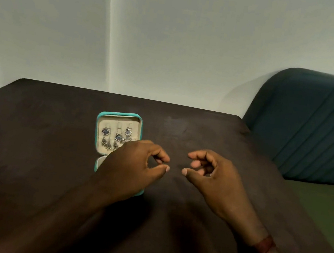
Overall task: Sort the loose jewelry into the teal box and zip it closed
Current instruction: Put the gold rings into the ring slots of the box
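Note:
The teal box (98, 129) lies open on the dark table (30, 138), its cream-lined lid propped up at the back. Three silver dangling earrings with blue stones (114, 139) hang inside the lid. My left hand (131, 171) hovers over the box's lower half and hides most of it; its fingers are curled loosely with the thumb apart, and I see nothing in it. My right hand (212, 176) floats to the right of the box above bare table, fingers likewise curled and apart, holding nothing that I can see.
A dark teal padded chair back (309, 126) stands past the table's right edge, with a green seat surface (322, 210) below it. A plain pale wall (174, 40) rises behind the table. A reddish band (263, 247) circles my right wrist.

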